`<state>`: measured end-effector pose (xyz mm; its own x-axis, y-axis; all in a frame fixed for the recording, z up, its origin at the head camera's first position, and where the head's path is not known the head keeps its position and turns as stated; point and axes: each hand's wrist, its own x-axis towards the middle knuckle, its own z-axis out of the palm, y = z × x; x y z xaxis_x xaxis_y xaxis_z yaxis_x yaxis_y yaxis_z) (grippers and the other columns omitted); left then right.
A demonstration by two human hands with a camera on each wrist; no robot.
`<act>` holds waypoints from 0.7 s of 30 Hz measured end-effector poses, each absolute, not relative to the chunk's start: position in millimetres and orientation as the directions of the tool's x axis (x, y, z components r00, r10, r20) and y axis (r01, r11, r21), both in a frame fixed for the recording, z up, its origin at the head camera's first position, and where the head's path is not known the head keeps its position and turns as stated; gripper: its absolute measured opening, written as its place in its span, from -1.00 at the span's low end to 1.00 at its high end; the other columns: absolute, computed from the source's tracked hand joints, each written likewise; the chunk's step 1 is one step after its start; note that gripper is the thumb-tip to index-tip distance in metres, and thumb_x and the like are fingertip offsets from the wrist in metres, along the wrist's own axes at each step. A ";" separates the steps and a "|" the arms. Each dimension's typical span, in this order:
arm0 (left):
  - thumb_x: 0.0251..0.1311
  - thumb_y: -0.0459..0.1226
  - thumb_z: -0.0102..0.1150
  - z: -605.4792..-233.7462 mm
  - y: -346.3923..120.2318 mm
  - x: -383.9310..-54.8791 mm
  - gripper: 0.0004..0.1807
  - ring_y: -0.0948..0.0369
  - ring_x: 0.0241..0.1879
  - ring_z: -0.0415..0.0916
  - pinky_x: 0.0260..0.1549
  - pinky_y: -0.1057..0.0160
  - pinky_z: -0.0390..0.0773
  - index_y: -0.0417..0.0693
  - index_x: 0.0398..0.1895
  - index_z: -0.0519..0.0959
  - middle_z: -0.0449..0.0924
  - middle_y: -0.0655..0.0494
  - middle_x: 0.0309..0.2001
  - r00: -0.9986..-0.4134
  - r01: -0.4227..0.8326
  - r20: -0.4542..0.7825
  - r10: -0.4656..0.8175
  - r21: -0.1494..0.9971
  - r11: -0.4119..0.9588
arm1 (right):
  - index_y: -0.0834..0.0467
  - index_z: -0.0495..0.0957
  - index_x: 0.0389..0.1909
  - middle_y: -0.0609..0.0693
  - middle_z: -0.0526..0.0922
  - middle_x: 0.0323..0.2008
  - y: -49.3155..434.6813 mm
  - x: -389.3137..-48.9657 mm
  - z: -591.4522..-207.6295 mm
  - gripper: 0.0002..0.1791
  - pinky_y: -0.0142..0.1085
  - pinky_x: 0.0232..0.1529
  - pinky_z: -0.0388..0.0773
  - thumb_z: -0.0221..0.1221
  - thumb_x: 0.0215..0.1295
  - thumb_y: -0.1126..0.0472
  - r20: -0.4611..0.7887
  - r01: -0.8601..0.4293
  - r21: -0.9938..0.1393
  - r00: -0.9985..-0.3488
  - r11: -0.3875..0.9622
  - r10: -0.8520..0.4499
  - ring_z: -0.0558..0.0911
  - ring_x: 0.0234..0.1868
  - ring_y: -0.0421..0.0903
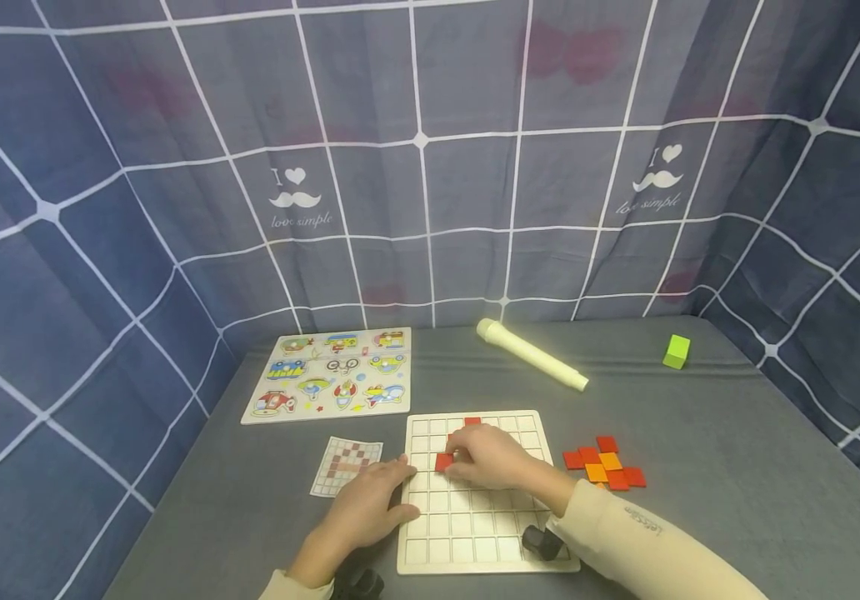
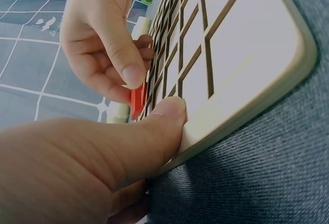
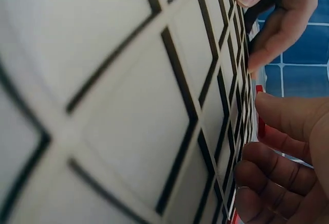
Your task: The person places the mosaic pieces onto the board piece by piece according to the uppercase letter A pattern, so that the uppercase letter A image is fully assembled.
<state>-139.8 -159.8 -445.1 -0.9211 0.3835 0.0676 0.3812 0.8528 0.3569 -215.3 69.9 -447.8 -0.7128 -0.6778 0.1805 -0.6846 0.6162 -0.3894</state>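
Note:
A pale wooden grid board (image 1: pixel 460 525) lies flat on the grey table. My right hand (image 1: pixel 492 457) is over its upper part and pinches a red square tile (image 3: pixel 260 112) between thumb and index finger, at a cell near the left side. Another red tile (image 1: pixel 472 421) sits in the board's top row; a further bit of red beside the hand is mostly covered. My left hand (image 1: pixel 370 504) rests at the board's left edge, its thumb (image 2: pixel 167 116) pressing on the rim. Beyond that hand lies a pattern card (image 1: pixel 332 467) with coloured squares, partly hidden by it.
Several loose red and orange tiles (image 1: pixel 605 463) lie right of the board. Behind it are a vehicle puzzle board (image 1: pixel 328 375), a cream microphone-shaped stick (image 1: pixel 531 354) and a green block (image 1: pixel 676 352). A dark blue checked curtain (image 1: pixel 467 183) surrounds the table.

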 end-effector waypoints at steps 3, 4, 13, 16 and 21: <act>0.10 -0.07 0.38 -445.7 -159.8 -139.5 -0.45 -0.08 0.25 0.49 0.27 -0.13 0.43 -0.09 0.14 0.56 0.54 -0.09 0.27 -0.922 0.380 0.070 0.381 0.353 0.855 | 0.10 0.68 -0.21 -0.16 0.69 -0.38 65.7 -215.1 -449.9 -0.78 -0.49 -0.36 0.47 0.35 0.19 0.07 0.187 -0.678 -0.403 -0.719 0.615 -0.670 0.43 -0.46 -0.39; 0.10 -0.06 0.37 -445.6 -159.7 -139.3 -0.45 -0.08 0.25 0.50 0.27 -0.13 0.43 -0.09 0.15 0.56 0.55 -0.09 0.27 -0.922 0.380 0.071 0.381 0.351 0.856 | 0.10 0.68 -0.20 -0.16 0.69 -0.38 64.5 -214.9 -450.3 -0.77 -0.50 -0.38 0.45 0.35 0.19 0.07 0.183 -0.672 -0.412 -0.723 0.616 -0.666 0.42 -0.47 -0.39; 0.10 -0.05 0.37 -443.7 -158.7 -136.7 -0.44 -0.08 0.24 0.50 0.27 -0.15 0.42 -0.09 0.15 0.56 0.55 -0.09 0.27 -0.920 0.385 0.075 0.385 0.360 0.850 | 0.09 0.70 -0.19 -0.11 0.76 -0.26 58.7 -213.6 -454.8 -0.78 -0.40 -0.30 0.58 0.35 0.19 0.09 0.189 -0.656 -0.380 -0.745 0.652 -0.639 0.64 -0.30 -0.23; 0.10 -0.05 0.37 -442.7 -158.9 -136.9 -0.44 -0.08 0.23 0.50 0.26 -0.15 0.43 -0.09 0.14 0.56 0.55 -0.09 0.26 -0.919 0.388 0.081 0.386 0.356 0.850 | 0.11 0.70 -0.18 -0.07 0.77 -0.23 57.2 -213.3 -454.4 -0.78 -0.33 -0.26 0.63 0.35 0.18 0.11 0.186 -0.654 -0.375 -0.747 0.657 -0.638 0.70 -0.23 -0.14; 0.10 -0.05 0.37 -443.4 -159.2 -137.6 -0.45 -0.07 0.22 0.52 0.25 -0.14 0.44 -0.08 0.14 0.57 0.56 -0.08 0.25 -0.920 0.388 0.084 0.383 0.340 0.857 | 0.12 0.70 -0.18 -0.05 0.77 -0.22 54.7 -213.3 -452.8 -0.78 -0.31 -0.28 0.64 0.34 0.18 0.14 0.175 -0.646 -0.370 -0.754 0.667 -0.633 0.71 -0.22 -0.10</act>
<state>-137.6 -159.2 -443.4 -0.9199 0.3832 0.0840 0.3879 0.8565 0.3405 -213.3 54.7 -452.8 -0.7541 -0.6330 0.1751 -0.6461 0.6673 -0.3705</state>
